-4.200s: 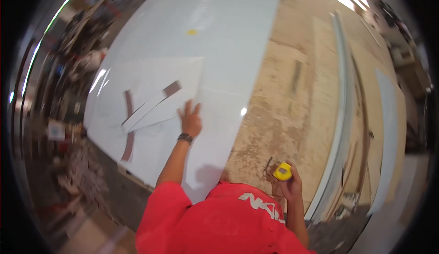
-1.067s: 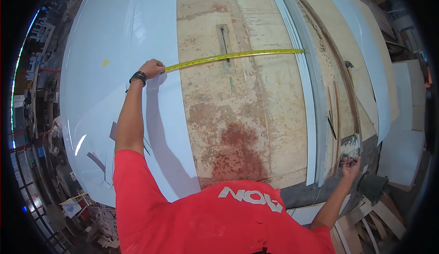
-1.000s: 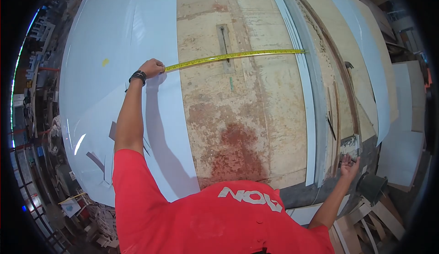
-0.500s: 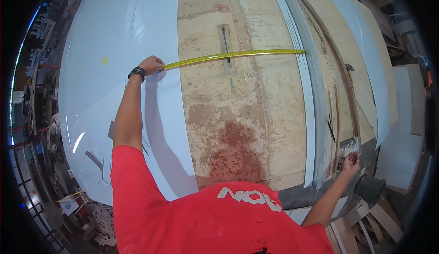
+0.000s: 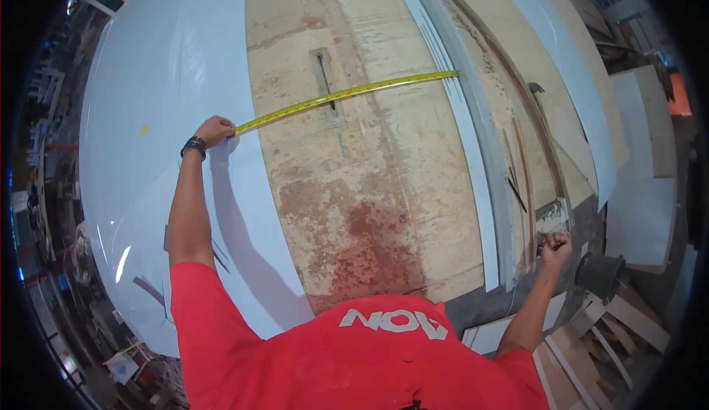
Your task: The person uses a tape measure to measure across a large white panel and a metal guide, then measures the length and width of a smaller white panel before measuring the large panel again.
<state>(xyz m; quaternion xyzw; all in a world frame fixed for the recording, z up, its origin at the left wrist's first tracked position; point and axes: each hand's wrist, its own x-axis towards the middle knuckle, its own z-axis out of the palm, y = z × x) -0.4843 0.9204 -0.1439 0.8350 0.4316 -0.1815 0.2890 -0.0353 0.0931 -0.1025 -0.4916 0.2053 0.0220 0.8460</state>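
My left hand (image 5: 216, 131) is closed on the end of a yellow tape measure (image 5: 329, 98), over a pale blue-white sheet (image 5: 162, 63). The tape runs to the right across bare, stained wood (image 5: 310, 174) and ends at thin white strips (image 5: 484, 218) beside a long grey straight edge (image 5: 480, 126). At the lower right, my right hand (image 5: 555, 249) has its fingers curled, close to a whitish piece (image 5: 552, 219) at the wood's end. Whether it holds anything is too small to make out.
A dark bucket (image 5: 600, 276) stands at the lower right, near wood offcuts (image 5: 591, 336). A long brown strip (image 5: 517, 78) and another white sheet (image 5: 554, 37) lie farther right. A dark slotted plate (image 5: 326, 85) sits in the wood beneath the tape.
The view has shifted, so the sheet, wood and tape appear farther left and the tape slants more. My right hand appears slightly up and left, its fingers more curled. My left hand still holds the tape.
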